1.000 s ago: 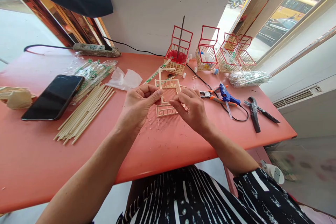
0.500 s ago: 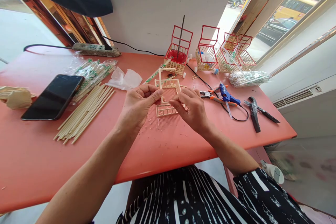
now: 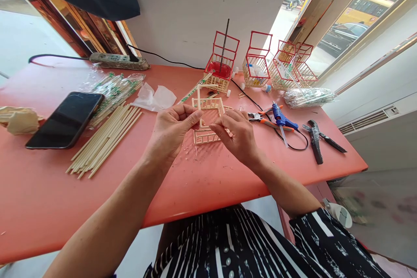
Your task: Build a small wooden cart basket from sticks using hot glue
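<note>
Between my hands is a pale wooden stick frame [image 3: 199,102], raised over the table. My left hand [image 3: 174,128] pinches its left upright between thumb and fingers. My right hand [image 3: 237,132] has its fingers closed at the frame's right side, where they hide that part. Behind and below the frame, a small basket of short sticks [image 3: 208,140] rests on the table, partly covered by my right hand. Small wood shavings lie scattered around it.
Left are a bundle of sticks [image 3: 104,141], a phone [image 3: 65,120] and plastic-wrapped sticks [image 3: 119,89]. Right lie orange-handled pliers [image 3: 257,117], a blue glue gun [image 3: 282,118] with its cord, and black-handled pliers [image 3: 316,141]. Red-trimmed stick baskets [image 3: 257,69] stand along the back.
</note>
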